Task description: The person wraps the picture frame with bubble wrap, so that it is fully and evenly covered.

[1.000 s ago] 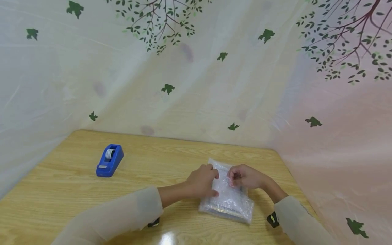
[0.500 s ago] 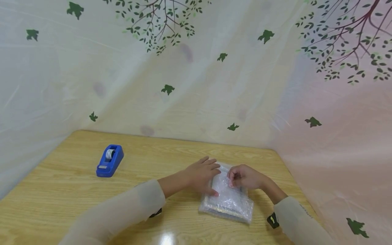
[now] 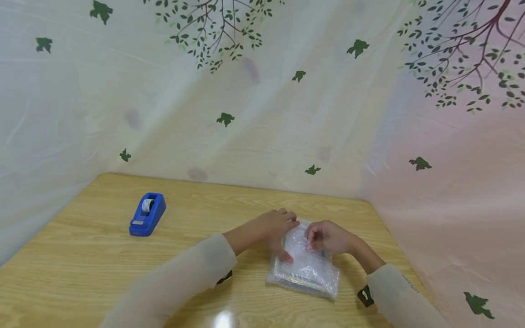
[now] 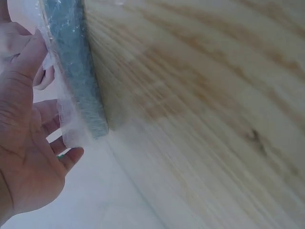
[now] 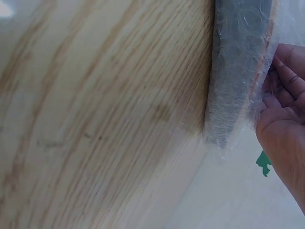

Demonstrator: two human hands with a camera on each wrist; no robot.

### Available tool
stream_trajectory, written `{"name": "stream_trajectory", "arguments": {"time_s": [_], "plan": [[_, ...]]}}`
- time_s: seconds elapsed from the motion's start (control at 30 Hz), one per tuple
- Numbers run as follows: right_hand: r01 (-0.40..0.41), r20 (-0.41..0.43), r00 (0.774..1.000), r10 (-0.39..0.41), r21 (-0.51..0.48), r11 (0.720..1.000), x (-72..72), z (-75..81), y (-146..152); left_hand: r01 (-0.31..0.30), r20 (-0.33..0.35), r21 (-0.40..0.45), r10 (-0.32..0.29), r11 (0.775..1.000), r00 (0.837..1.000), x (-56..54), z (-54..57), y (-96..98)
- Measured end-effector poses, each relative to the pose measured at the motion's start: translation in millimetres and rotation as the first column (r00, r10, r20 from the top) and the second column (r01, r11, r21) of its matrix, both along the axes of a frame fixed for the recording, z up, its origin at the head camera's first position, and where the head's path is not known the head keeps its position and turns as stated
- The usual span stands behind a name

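Note:
A flat rectangular package in clear bubble wrap point(image 3: 309, 271) lies on the table, right of centre in the head view. A thin brownish line runs along its edge under the wrap. My left hand point(image 3: 274, 231) rests over its left side, fingers spread towards the far end and thumb on top. In the left wrist view, those fingers point(image 4: 71, 160) lie by a loose flap at the package's end. From the right, my right hand point(image 3: 331, 237) pinches the bubble wrap near the middle of the top. In the right wrist view, its curled fingers point(image 5: 286, 78) are partly behind the wrapped edge.
A blue tape dispenser point(image 3: 147, 215) with a white roll stands at the table's left. The wood-grain table point(image 3: 213, 205) meets a pale curtain point(image 3: 262, 146) with printed leaves and branches at the back and sides.
My left hand has shifted slightly right and farther over the package; its fingers spread, then lowered towards the far end. The right hand and the package have stayed put.

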State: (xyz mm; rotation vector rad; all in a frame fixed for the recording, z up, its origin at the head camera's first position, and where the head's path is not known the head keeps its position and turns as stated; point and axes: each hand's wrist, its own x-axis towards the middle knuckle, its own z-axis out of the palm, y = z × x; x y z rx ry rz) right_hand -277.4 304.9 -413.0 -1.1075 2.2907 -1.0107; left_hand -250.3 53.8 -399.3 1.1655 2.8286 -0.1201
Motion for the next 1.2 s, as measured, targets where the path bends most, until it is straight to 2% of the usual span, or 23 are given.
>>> {"name": "stream_trajectory", "arguments": {"time_s": [0.23,0.4,0.57,0.73,0.93,1.2], "plan": [[-0.017,-0.019,1.0,0.017,0.003,1.0,-0.7,-0.9,1,0.021,0.045,0.035,-0.023,0.999,0.999,-2.9,0.9,-2.1],[-0.014,-0.036,0.999,0.014,-0.002,1.0,1.6,0.2,1,0.058,0.03,0.078,-0.061,0.995,0.998,-6.4,-7.7,-3.7],[0.021,-0.04,0.999,-0.021,-0.008,1.0,6.9,0.9,1,0.061,0.059,0.125,-0.069,0.99,0.996,-3.7,-11.1,-4.2],[0.024,-0.134,0.991,-0.024,-0.001,1.0,14.7,5.1,3,0.044,0.072,0.137,-0.055,0.99,0.996,0.5,-8.8,-1.9],[0.023,-0.264,0.964,0.001,0.088,0.996,24.4,14.3,9,0.026,0.071,0.118,-0.035,0.993,0.997,1.4,-8.6,-0.5],[0.079,-0.307,0.952,-0.007,0.223,0.972,30.2,16.4,10,0.02,0.082,0.119,-0.03,0.993,0.996,1.9,-7.8,-1.0]]}}
